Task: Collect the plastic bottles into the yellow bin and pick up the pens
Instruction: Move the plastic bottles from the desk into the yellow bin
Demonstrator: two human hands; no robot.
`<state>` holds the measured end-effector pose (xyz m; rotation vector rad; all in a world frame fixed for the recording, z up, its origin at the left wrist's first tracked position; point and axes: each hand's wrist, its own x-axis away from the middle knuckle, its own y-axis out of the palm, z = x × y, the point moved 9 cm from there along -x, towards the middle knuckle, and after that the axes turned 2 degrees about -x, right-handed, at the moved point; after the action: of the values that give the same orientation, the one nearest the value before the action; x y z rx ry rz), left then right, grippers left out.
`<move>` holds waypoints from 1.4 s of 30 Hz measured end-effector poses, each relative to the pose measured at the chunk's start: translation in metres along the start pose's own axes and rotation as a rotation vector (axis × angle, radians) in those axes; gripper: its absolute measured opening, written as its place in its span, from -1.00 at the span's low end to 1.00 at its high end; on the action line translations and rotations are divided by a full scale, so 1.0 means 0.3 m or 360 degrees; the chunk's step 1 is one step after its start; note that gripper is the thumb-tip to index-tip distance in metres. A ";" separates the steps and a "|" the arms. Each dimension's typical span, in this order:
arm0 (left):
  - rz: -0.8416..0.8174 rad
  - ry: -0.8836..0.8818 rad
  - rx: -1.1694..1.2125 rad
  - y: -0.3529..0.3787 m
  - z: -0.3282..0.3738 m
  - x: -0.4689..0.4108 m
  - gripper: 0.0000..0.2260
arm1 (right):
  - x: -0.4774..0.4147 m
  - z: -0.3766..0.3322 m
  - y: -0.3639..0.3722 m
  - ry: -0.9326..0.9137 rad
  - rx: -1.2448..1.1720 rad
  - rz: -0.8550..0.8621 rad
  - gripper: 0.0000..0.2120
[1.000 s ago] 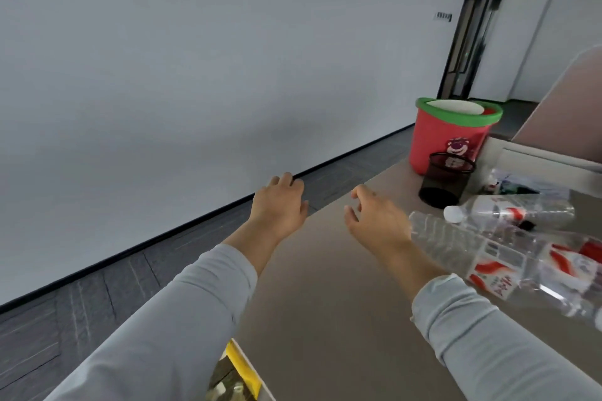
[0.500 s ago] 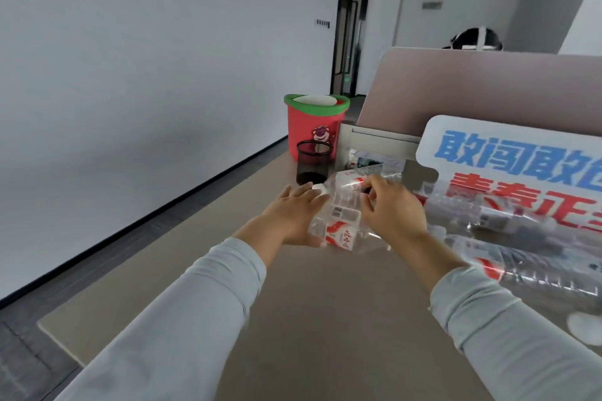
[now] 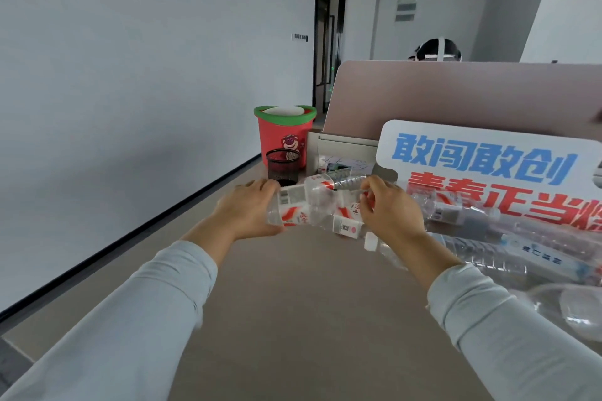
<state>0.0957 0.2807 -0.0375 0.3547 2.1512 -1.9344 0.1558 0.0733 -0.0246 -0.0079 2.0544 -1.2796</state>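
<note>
Several clear plastic bottles with red-and-white labels lie in a bunch point(image 3: 317, 210) at the far middle of the beige table point(image 3: 293, 319). My left hand point(image 3: 246, 216) presses against the bunch's left side, fingers curled on a bottle. From the right, my right hand point(image 3: 389, 212) grips the same bunch. More clear bottles point(image 3: 508, 238) lie along the table to the right. No pens and no yellow bin are visible.
A black mesh pen cup point(image 3: 282, 168) stands just behind the bottles, a red bucket with a green rim point(image 3: 283, 137) behind it. A white sign with blue and red characters point(image 3: 482, 169) leans on a beige partition point(image 3: 456, 94). A person's head shows behind it.
The view has swung right and up, from the table's left edge to the bottle pile. Both hands reached forward and closed around the bunch of bottles.
</note>
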 end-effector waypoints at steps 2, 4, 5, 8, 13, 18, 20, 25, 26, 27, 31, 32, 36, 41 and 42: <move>0.0108 -0.0145 -0.0054 -0.034 -0.026 -0.006 -0.31 | 0.000 0.005 0.008 -0.0004 -0.0006 -0.0019 -0.82; 0.0166 -0.0272 -0.0053 -0.052 -0.034 -0.010 -0.31 | -0.004 0.002 0.031 -0.0014 0.0003 -0.0082 -0.82; 0.0184 -0.0314 -0.0050 -0.056 -0.032 -0.013 -0.30 | -0.008 -0.002 0.047 -0.0021 0.0022 -0.0125 -0.79; 0.0238 -0.0362 -0.0041 -0.063 -0.019 -0.021 -0.29 | -0.034 -0.013 0.123 -0.0031 0.0149 -0.0326 -0.59; 0.0265 -0.0390 -0.0005 -0.064 -0.032 -0.030 -0.28 | -0.083 -0.009 0.258 0.0005 0.0328 -0.0688 -0.32; 0.0255 -0.0467 0.0042 -0.055 -0.085 -0.011 -0.27 | -0.078 -0.021 0.343 -0.0011 0.0454 -0.0848 -0.26; 0.0252 -0.0500 0.0062 -0.050 -0.113 0.005 -0.28 | -0.082 -0.045 0.348 -0.0047 0.0427 -0.0816 -0.21; 0.0328 -0.0653 0.0137 -0.069 -0.234 0.070 -0.35 | -0.129 -0.166 0.263 -0.0182 0.0243 -0.0348 -0.34; 0.0357 -0.0698 0.0169 -0.080 -0.269 0.089 -0.36 | -0.137 -0.201 0.256 -0.0218 0.0205 -0.0294 -0.34; 0.0394 -0.0742 0.0196 -0.093 -0.307 0.111 -0.36 | -0.142 -0.239 0.255 -0.0254 0.0167 -0.0259 -0.32; 0.0526 -0.0933 0.0231 -0.140 -0.486 0.229 -0.38 | -0.148 -0.404 0.302 -0.0351 -0.0046 -0.0192 -0.28; 0.0527 -0.0982 0.0214 -0.144 -0.535 0.264 -0.37 | -0.146 -0.452 0.323 -0.0373 -0.0117 -0.0188 -0.29; 0.0472 -0.1191 0.0137 -0.122 -0.738 0.421 -0.36 | -0.150 -0.654 0.428 -0.0417 -0.0380 -0.0227 -0.32; 0.0405 -0.1456 0.0097 -0.069 -0.967 0.614 -0.38 | -0.193 -0.940 0.550 -0.0503 -0.0626 -0.0236 -0.33; 0.0397 -0.1501 0.0080 -0.061 -1.004 0.647 -0.39 | -0.199 -0.996 0.574 -0.0532 -0.0674 -0.0229 -0.33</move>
<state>-0.0958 0.5838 -0.0520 -0.2445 1.3635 -1.5452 0.0916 0.4165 -0.0489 -0.5347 2.0130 -0.8322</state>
